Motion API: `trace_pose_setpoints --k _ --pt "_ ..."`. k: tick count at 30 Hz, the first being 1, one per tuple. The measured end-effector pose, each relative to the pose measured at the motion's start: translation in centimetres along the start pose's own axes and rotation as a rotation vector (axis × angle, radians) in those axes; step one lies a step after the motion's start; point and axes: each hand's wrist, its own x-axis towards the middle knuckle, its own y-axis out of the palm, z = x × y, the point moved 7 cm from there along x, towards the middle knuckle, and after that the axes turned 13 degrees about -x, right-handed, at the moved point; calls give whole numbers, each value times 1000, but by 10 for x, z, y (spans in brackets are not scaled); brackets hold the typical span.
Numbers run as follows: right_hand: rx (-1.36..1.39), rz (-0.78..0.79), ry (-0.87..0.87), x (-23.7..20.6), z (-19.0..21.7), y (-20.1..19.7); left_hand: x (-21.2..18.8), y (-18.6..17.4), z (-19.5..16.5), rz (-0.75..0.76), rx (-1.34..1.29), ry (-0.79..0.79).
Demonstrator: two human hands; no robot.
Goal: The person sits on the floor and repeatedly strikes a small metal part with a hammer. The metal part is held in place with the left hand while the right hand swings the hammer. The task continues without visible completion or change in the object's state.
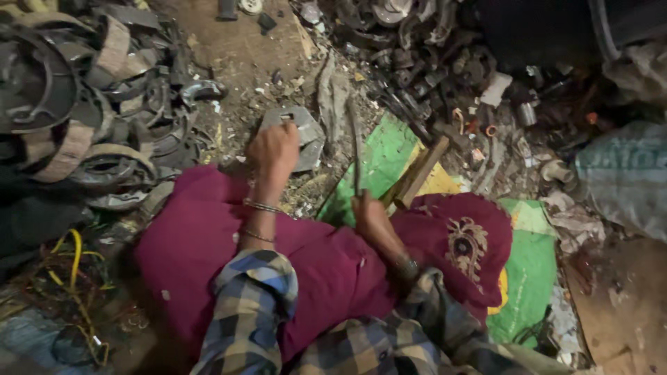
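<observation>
Seen from above, a person in plaid sleeves sits on the ground with maroon cloth draped over the lap. Nearest, the right hand is closed tightly around the lower end of a hammer, whose wooden handle angles up and to the right; the head is hidden or too blurred to make out. A thin dark rod or blade rises straight up from beside that fist. Just beyond, the left hand is curled, fingers folded down over the near edge of a flat grey metal plate lying on the dirt. The plate looks stiff, heavy for its size and rough-edged, probably gritty rather than slippery; its straight near edge, where the fingers already press, seems the safest hold, away from the cut corners. Under and right of the right hand lies a green and yellow sack, soft and flat. Free room is narrow: a strip of bare dirt runs ahead of the left hand, hemmed left by a heap of curved brake shoes and far right by a dark pile of scrap metal parts.
</observation>
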Motion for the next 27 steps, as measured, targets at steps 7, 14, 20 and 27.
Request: trace_pose_setpoints --k 7,14,20,27 --pt "869 -454 -140 -21 -1 -45 -17 -3 -32 -170 289 524" --pt "-86 -136 -230 -8 5 14 5 5 6 76 54 -71" --pt "410 -209 119 -21 -3 -25 4 -2 0 68 1 -160" --pt "244 22 -2 -2 7 20 8 -1 4 109 -50 -210"
